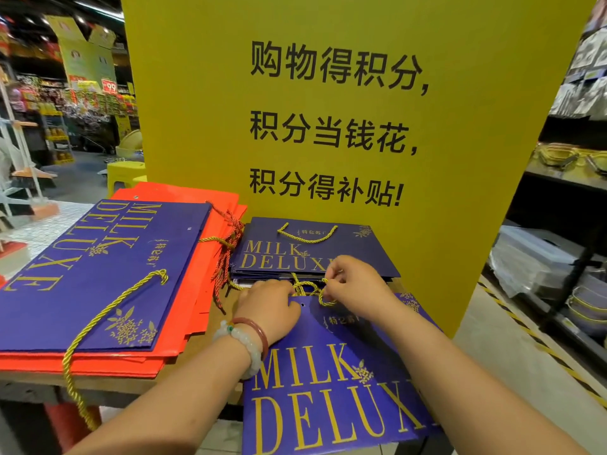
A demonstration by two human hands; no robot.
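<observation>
Evidently the right hand (354,290) pinches the soft, light gold cord (327,303) near its end; the left hand (267,303) grips the stiff paper bag (328,389).

Two bare forearms rise from the lower edge of the frame toward the centre. The left forearm (184,402) carries two bracelets at the wrist, just below the left hand (269,307): a bead bracelet (251,351) of chunky, milky pale-green stones with one small green bead, and beside it a smooth, reddish-brown bangle (259,331). The right forearm (460,382) and right hand (356,287) show only bare skin and short nails.
</observation>
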